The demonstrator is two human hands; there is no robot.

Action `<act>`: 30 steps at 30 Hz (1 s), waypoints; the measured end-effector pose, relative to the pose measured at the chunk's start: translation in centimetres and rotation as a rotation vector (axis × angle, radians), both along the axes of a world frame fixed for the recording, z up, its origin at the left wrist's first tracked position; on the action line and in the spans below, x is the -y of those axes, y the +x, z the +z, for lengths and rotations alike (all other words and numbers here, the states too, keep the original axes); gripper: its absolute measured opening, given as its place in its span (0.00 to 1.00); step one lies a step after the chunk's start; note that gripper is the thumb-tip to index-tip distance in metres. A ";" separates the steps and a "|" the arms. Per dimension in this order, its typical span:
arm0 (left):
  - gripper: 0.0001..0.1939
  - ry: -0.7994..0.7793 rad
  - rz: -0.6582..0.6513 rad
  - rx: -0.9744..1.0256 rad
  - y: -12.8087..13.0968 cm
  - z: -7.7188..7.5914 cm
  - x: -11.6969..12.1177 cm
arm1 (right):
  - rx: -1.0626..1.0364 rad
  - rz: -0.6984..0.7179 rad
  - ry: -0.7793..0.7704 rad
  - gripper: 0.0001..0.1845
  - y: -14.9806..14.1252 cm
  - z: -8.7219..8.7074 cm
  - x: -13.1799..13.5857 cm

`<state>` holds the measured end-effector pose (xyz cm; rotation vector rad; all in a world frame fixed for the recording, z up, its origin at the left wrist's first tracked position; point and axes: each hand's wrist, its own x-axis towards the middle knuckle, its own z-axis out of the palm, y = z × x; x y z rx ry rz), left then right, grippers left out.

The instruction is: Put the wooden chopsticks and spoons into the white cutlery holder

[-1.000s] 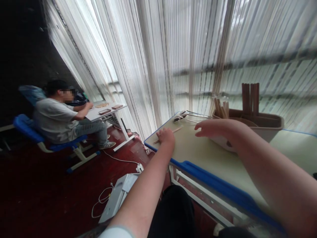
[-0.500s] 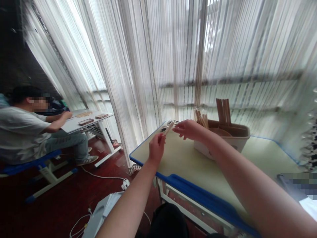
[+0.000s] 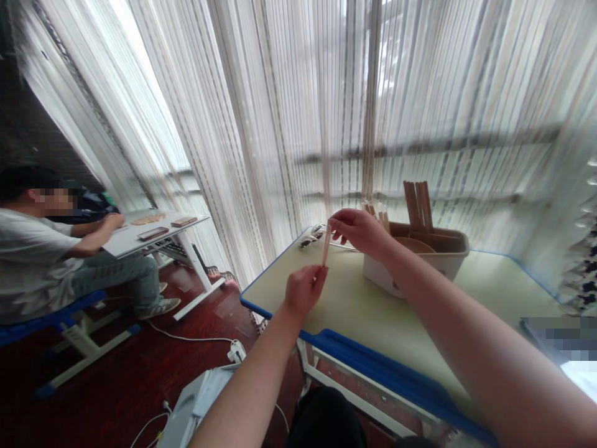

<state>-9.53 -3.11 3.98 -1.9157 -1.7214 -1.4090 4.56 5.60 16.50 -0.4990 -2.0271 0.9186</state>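
Observation:
My left hand (image 3: pixel 305 289) is closed on the lower end of a thin, pale pair of chopsticks (image 3: pixel 326 249), which seems to be in a clear wrapper. The chopsticks stand nearly upright over the table. At their upper end my right hand (image 3: pixel 355 229) pinches the tip between thumb and fingers. Just behind them, shiny metal spoons (image 3: pixel 313 236) lie near the table's far left edge. Right of my right hand stands a plastic bin (image 3: pixel 385 277), with brown chopsticks (image 3: pixel 418 208) and lighter wrapped sticks (image 3: pixel 383 219) poking out; my forearm partly covers it.
The pale table (image 3: pixel 340 311) has a blue rim. A dark, partly blurred object (image 3: pixel 555 342) lies at its right. Striped curtains (image 3: pixel 280 124) hang behind. Left, another person (image 3: pixel 37 249) sits at a white table (image 3: pixel 125 242). Cables and a power strip (image 3: pixel 236 351) are on the floor.
My right hand has closed on the upper end of the chopsticks. My left hand has moved slightly down and right, and the chopsticks are now more upright. The view has shifted slightly.

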 end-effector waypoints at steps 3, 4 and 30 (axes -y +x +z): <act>0.18 -0.065 0.038 -0.098 0.1 0.1 0.0 | -0.096 -0.053 0.057 0.13 1.0 1.1 0.2; 0.18 -0.089 0.041 -0.112 0.2 0.2 -0.1 | -0.131 -0.061 0.070 0.14 1.4 1.5 0.3; 0.15 0.124 -0.112 0.242 4.5 4.1 -4.5 | -0.285 -0.269 0.368 0.12 8.0 6.7 1.1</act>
